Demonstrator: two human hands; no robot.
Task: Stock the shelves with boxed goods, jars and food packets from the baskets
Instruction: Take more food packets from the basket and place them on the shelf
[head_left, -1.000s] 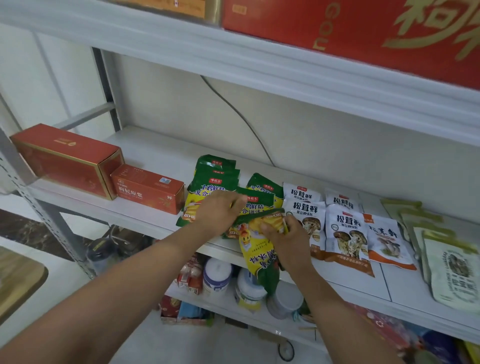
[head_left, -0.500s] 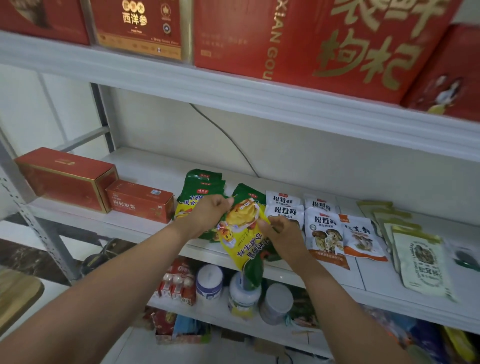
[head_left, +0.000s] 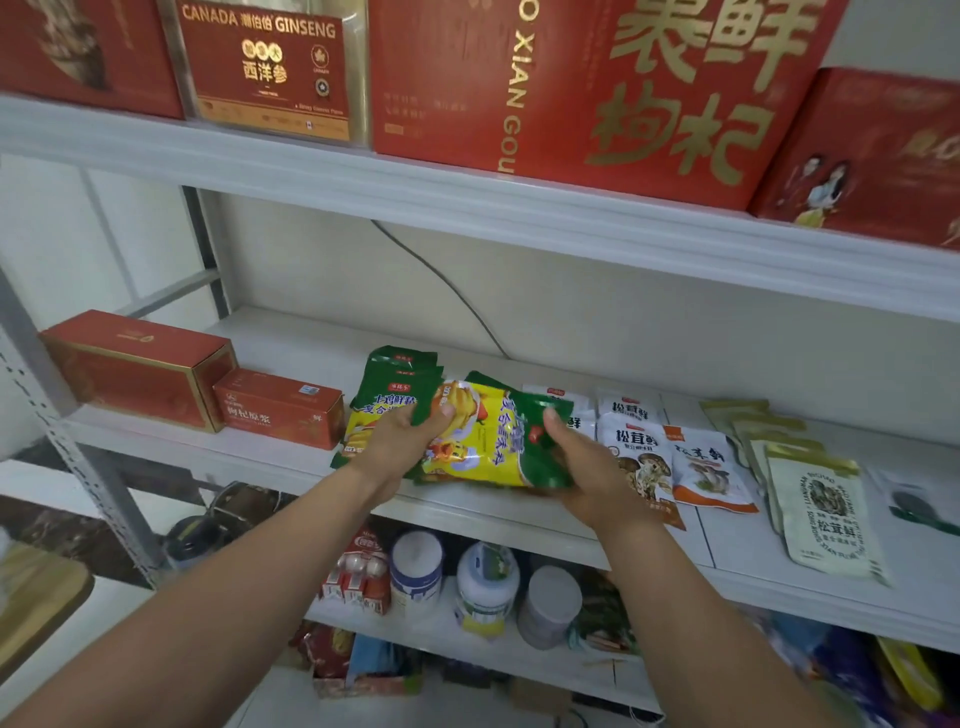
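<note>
Mid white metal shelf (head_left: 260, 460), L end: big red-gold cardboard box (head_left: 135, 369), smaller red carton (head_left: 278, 408) touching it. Next, stack of green foil packets (head_left: 397, 387). L hand (head_left: 400, 441) grips left end of yellow-green foil packet (head_left: 483, 441) (crosswise, over the shelf front by the green stack); R hand (head_left: 587, 467) grips its right end. Further R: white mushroom-print packets (head_left: 636, 441), pale green pouches (head_left: 821, 512).

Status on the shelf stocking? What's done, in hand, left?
Done: red boxes, mushroom packets and pale green packets lie on the middle shelf; jars stand on the shelf below. In hand: left hand and right hand both grip a green-yellow packet by the green packet stack. Left: setting it down. The baskets are out of view, so remaining stock cannot be judged.
</note>
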